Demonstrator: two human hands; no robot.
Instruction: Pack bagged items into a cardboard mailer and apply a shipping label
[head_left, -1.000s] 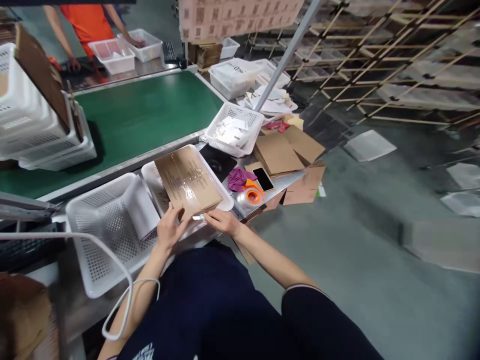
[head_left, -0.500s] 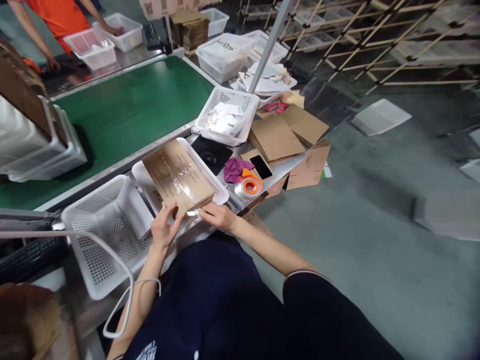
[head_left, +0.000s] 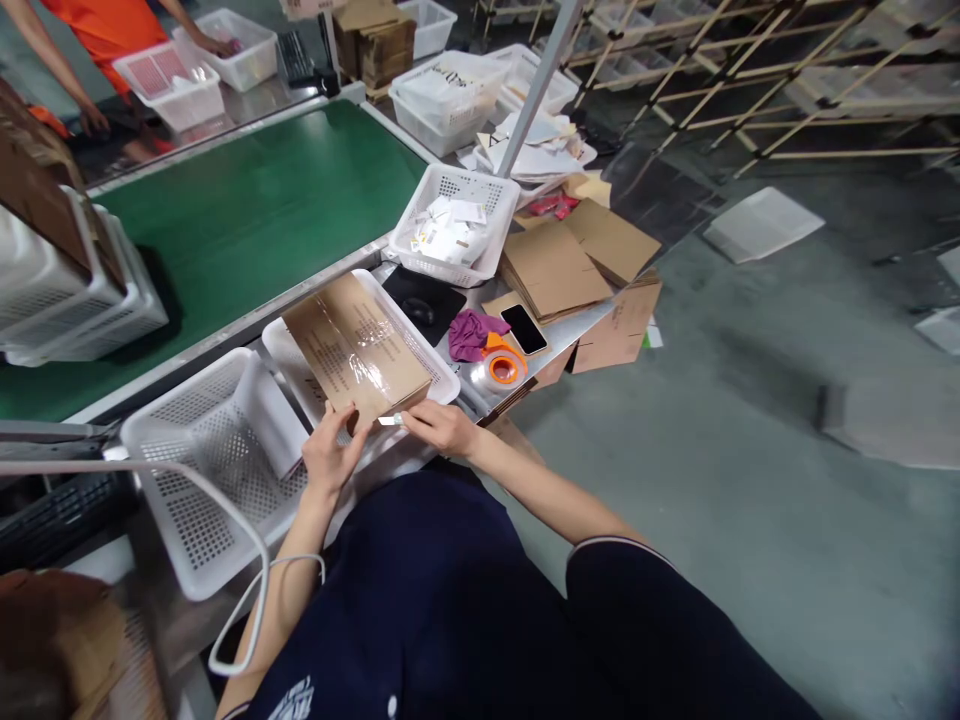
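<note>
A flat brown cardboard box [head_left: 356,345], printed and with shiny clear tape across it, lies in a shallow white tray [head_left: 442,384] in front of me. My left hand [head_left: 330,452] grips the box's near left corner, with fingers on top and the thumb at the near side. In the fingertips of my right hand [head_left: 444,430] is a small white strip [head_left: 390,421], pinched and held against the box's near edge. Whether it is a label or a small blade I cannot tell.
Left of the tray stands a white perforated basket [head_left: 202,470]. To the right lie a tape roll [head_left: 502,370], a phone [head_left: 523,329], a purple cloth [head_left: 474,335] and flat cardboard [head_left: 555,268]. Beyond is a green conveyor belt [head_left: 277,190]; a person in orange [head_left: 112,40] works across it.
The view has shifted slightly. My right hand and the white strip have edged a little to the right along the box's near edge. My left hand keeps its hold on the corner.
</note>
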